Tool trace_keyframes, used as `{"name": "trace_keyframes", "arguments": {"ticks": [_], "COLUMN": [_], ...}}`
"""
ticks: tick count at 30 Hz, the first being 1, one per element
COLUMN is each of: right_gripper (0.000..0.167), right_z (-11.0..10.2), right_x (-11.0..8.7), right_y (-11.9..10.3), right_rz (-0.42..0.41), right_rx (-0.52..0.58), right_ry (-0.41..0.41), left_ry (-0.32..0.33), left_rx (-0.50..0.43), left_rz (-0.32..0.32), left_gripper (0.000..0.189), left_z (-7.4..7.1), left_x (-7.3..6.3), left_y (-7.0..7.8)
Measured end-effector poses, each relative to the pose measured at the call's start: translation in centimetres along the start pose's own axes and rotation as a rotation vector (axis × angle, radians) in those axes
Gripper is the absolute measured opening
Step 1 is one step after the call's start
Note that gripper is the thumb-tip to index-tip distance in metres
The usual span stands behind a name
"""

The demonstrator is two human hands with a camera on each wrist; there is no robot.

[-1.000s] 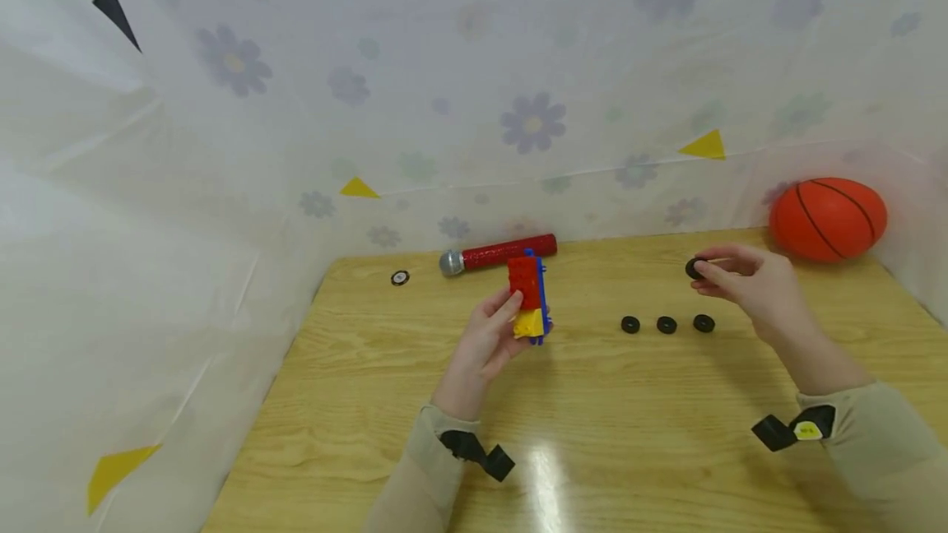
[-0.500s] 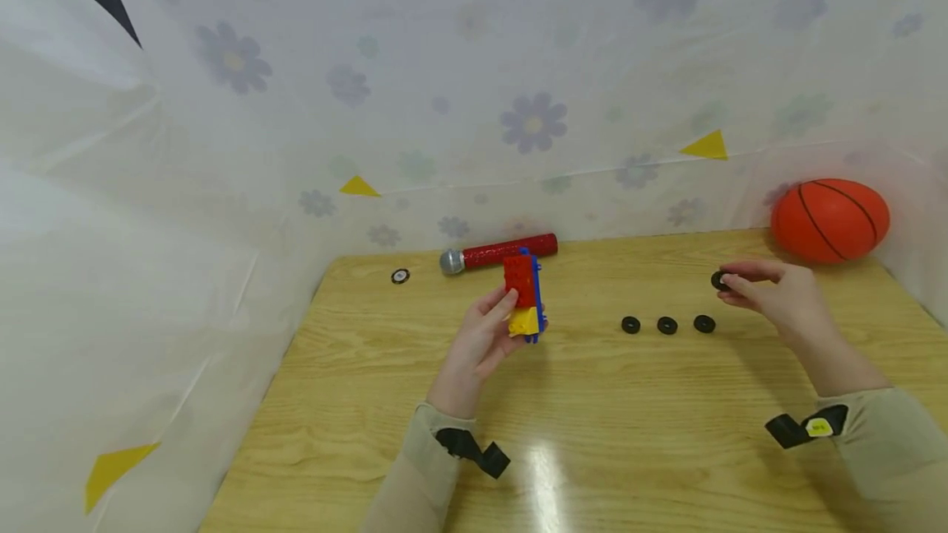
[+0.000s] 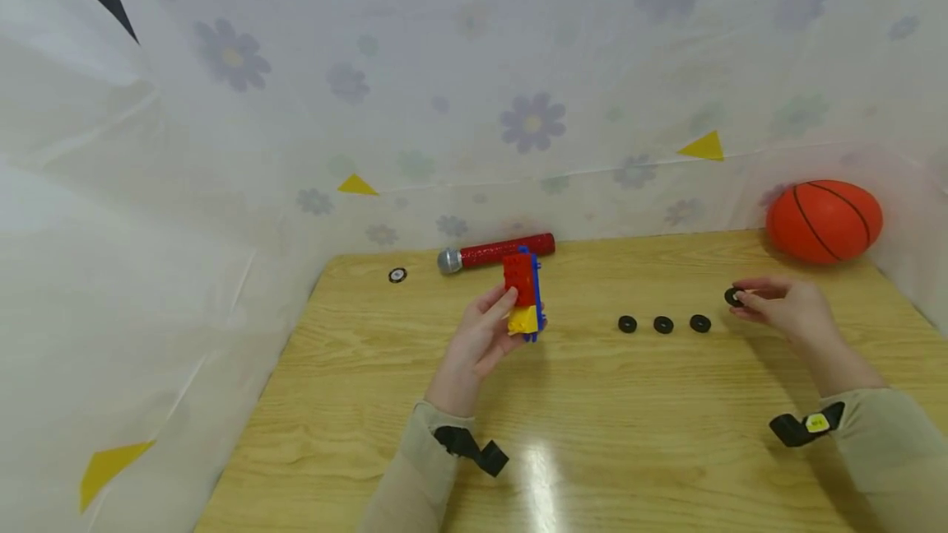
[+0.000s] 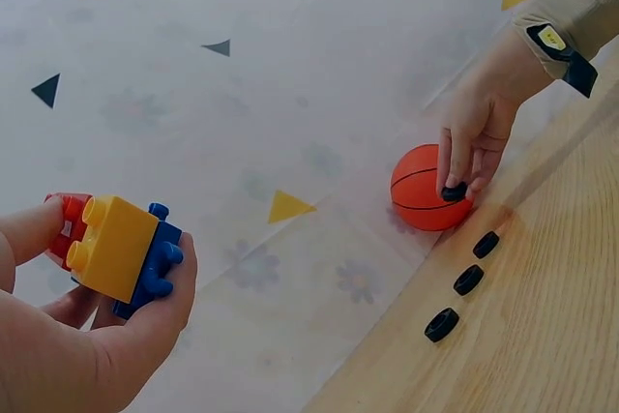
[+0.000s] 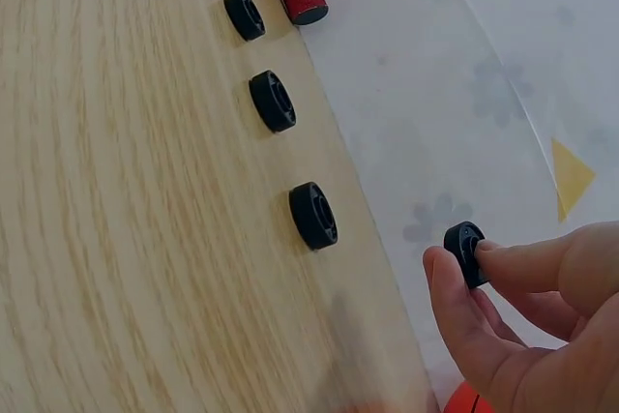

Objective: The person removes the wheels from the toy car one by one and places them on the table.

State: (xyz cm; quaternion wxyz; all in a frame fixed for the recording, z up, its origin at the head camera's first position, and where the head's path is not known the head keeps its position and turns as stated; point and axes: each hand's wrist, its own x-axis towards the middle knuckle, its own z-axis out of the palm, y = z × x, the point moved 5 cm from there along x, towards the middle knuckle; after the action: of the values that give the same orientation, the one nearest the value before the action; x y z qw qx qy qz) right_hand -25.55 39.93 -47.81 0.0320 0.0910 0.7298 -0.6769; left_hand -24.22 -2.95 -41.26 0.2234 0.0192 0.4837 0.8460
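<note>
My left hand (image 3: 481,337) grips a toy car body (image 3: 522,282) made of red and yellow bricks on a blue base, raised above the table. In the left wrist view, the yellow brick (image 4: 118,249) and blue base (image 4: 155,268) face the camera, with bare axle pegs on the base. My right hand (image 3: 796,312) pinches a small black toy wheel (image 5: 464,250) between thumb and fingers, over the table's right side. To the left of that hand, three more black wheels lie flat in a row: the near-hand wheel (image 3: 699,323), the middle wheel (image 3: 663,325) and the far-left wheel (image 3: 627,324).
A red microphone (image 3: 496,253) with a silver head lies along the table's back edge. Left of it is a small black-and-white disc (image 3: 397,275). An orange basketball (image 3: 824,221) sits at the back right corner. White patterned sheeting (image 3: 444,105) hangs behind the wooden table (image 3: 592,434).
My right hand has moved right and lower with the wheel, ending to the right of the row. My left hand and the toy car body have shifted only slightly left.
</note>
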Motion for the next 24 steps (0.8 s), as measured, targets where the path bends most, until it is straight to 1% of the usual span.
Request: {"name": "trace_keyframes", "arguments": {"ticks": [1,3,5,7,8,11,15,18,24], "right_gripper": [0.029,0.032,0.032,0.028,0.023,0.018,0.034,0.047,0.050], "right_z": [0.1,0.2,0.6,0.7,0.8,0.7,0.5,0.4,0.4], "right_x": [-0.1,-0.5,-1.0,-1.2,-1.3,-1.2,-1.0,-1.0,-1.1], "right_y": [0.0,-0.3,-0.8,-1.0,-1.0,-0.7,-0.2,0.1,0.8], "right_rz": [0.013,0.014,0.000,0.007,0.010,0.028,0.052,0.062,0.089], "right_rx": [-0.013,-0.052,-0.128,-0.197,-0.221,-0.254,-0.247,-0.277,-0.323], "right_ry": [0.004,-0.006,-0.013,-0.013,-0.019,-0.035,-0.060,-0.072,-0.102], "left_ry": [-0.003,-0.010,-0.013,-0.013,-0.012,-0.016,-0.022,-0.018,0.032], "left_rx": [0.002,0.007,0.012,0.017,0.019,0.021,0.028,0.034,0.025], "left_rz": [0.000,-0.001,-0.001,-0.001,-0.001,0.003,0.012,0.017,0.006], "left_gripper": [0.047,0.047,0.047,0.047,0.047,0.047,0.048,0.048,0.048], "left_z": [0.0,0.1,0.2,0.2,0.3,0.3,0.4,0.4,-0.1], "left_x": [0.0,0.0,0.0,0.0,0.0,0.0,-0.1,-0.1,-0.3], "left_y": [0.1,0.2,0.2,0.3,0.3,0.3,0.4,0.3,0.1]}}
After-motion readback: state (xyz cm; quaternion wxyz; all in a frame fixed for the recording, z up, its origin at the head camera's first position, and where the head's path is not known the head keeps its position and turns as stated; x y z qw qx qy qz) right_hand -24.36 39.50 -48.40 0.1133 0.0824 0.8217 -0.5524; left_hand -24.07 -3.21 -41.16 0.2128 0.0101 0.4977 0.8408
